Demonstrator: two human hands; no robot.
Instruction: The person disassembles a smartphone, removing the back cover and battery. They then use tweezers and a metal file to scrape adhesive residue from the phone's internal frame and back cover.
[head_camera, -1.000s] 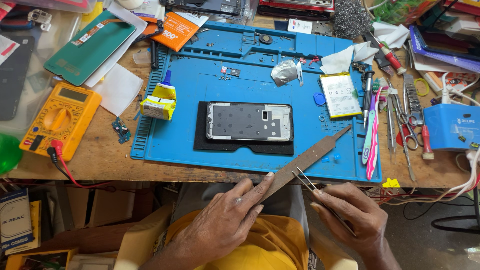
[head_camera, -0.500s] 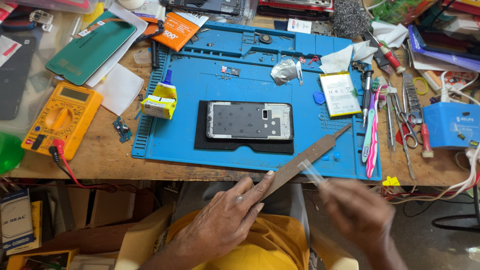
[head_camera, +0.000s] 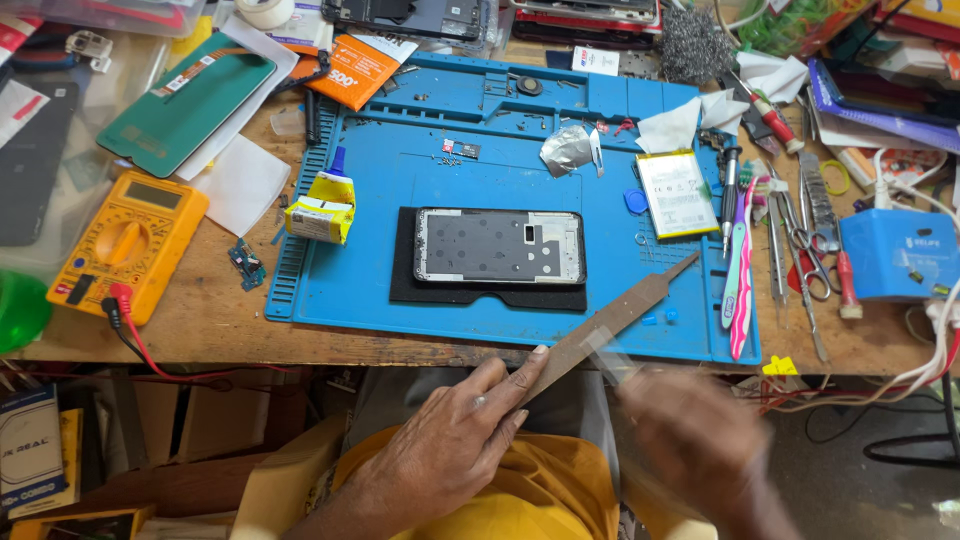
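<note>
My left hand (head_camera: 450, 450) grips the lower end of a long flat metal file (head_camera: 620, 315) that slants up to the right over the front edge of the blue work mat (head_camera: 350, 290). My right hand (head_camera: 700, 440) is blurred with motion just right of the file. It holds thin tweezers (head_camera: 605, 355) whose tips lie against the file's face. A phone frame (head_camera: 498, 246) lies face down on a black pad in the middle of the mat, beyond both hands.
A yellow multimeter (head_camera: 125, 245) with red and black leads sits at the left. On the mat are a glue tube (head_camera: 322, 208) and a battery (head_camera: 677, 193). A toothbrush (head_camera: 740, 270), scissors (head_camera: 800, 250) and a blue box (head_camera: 895, 255) lie at the right.
My right hand has slid along the file with the tweezers and become blurred. The left hand and the file have stayed in place.
</note>
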